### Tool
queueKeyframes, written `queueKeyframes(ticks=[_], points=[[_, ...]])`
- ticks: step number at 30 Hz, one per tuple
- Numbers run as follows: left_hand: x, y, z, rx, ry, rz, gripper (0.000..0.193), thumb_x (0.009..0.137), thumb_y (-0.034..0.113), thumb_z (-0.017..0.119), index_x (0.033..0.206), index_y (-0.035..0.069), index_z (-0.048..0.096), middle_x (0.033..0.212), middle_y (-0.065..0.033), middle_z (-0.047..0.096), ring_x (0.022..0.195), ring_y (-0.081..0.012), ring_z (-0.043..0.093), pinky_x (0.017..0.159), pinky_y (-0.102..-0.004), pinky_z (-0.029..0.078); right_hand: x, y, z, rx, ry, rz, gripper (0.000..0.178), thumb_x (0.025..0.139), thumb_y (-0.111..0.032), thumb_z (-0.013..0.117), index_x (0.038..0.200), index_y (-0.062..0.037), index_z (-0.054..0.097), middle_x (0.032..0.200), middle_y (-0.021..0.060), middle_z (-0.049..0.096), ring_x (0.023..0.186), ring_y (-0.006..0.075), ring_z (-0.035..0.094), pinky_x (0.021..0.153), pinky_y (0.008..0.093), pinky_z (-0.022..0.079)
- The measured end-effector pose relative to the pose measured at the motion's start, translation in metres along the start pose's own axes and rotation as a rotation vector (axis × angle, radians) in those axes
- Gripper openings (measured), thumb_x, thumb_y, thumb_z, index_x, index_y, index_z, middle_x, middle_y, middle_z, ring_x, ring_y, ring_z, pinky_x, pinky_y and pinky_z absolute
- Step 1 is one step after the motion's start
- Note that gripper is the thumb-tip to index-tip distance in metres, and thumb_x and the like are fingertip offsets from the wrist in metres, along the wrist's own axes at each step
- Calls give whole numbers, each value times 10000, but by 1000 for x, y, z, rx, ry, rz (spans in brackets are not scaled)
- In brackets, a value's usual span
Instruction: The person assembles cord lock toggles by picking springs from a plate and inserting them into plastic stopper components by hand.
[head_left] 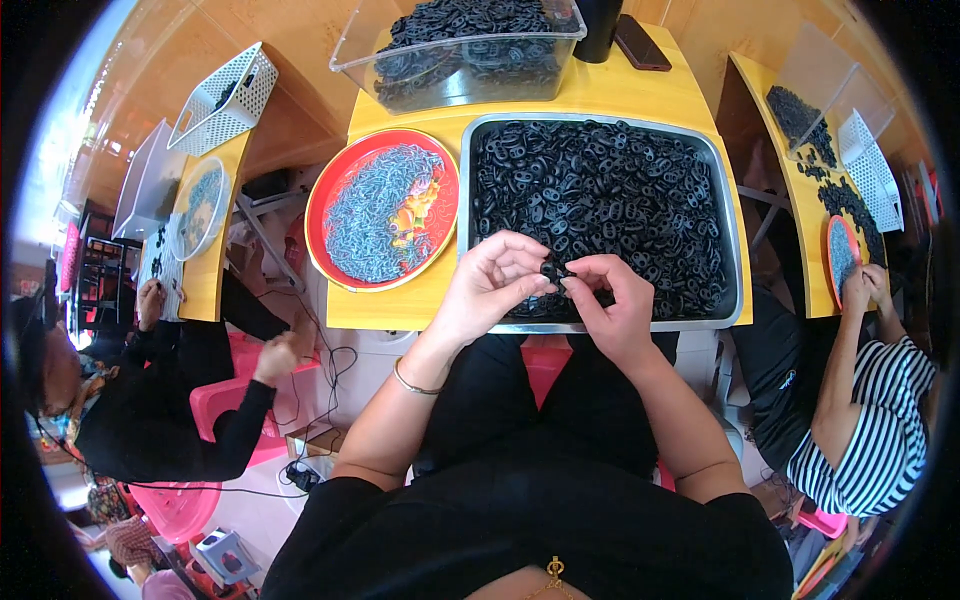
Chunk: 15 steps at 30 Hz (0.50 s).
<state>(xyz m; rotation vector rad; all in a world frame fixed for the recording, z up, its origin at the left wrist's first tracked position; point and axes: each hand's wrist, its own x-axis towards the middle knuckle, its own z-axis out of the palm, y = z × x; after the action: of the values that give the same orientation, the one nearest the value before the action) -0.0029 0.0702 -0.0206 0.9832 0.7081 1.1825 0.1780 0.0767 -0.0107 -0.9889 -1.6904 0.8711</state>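
Two bare hands meet over the near edge of the tray (738,285). The left hand (500,275) pinches a small black piece (552,269) between thumb and fingers; the right hand (614,305) has thumb and forefinger together against it, but I cannot tell whether they grip it or something finer. Similar loops (600,190) fill the tray. Left of the tray, a red plate (316,215) bears bluish metal bits (375,205) and a printed orange-yellow pattern (412,218). Beyond the tray stand a clear bin (540,97) of black loops, a dark cup (598,30) and a phone (642,44). Well right of it, a pale mark (788,380) on dark cloth (772,345) is too small to read.
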Motion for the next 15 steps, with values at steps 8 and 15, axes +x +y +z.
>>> queueKeyframes(ticks=[8, 15], points=[[-1, 3, 0, 42, -46, -1, 168, 856, -29, 580, 1023, -16, 562, 926, -67, 631, 850, -134, 640, 746, -240, 515, 0, 0, -1, 13, -24, 10, 132, 767, -24, 674, 893, -22, 634, 788, 73, 648, 664, 127, 634, 579, 230, 494], [0, 3, -1, 42, -61, 4, 169, 857, -18, 587, 1025, -18, 568, 928, -75, 640, 837, -135, 644, 717, -230, 512, -1, 2, -1, 32, -14, 23, 133, 759, -27, 686, 882, -15, 637, 775, 74, 650, 661, 124, 635, 580, 233, 497]])
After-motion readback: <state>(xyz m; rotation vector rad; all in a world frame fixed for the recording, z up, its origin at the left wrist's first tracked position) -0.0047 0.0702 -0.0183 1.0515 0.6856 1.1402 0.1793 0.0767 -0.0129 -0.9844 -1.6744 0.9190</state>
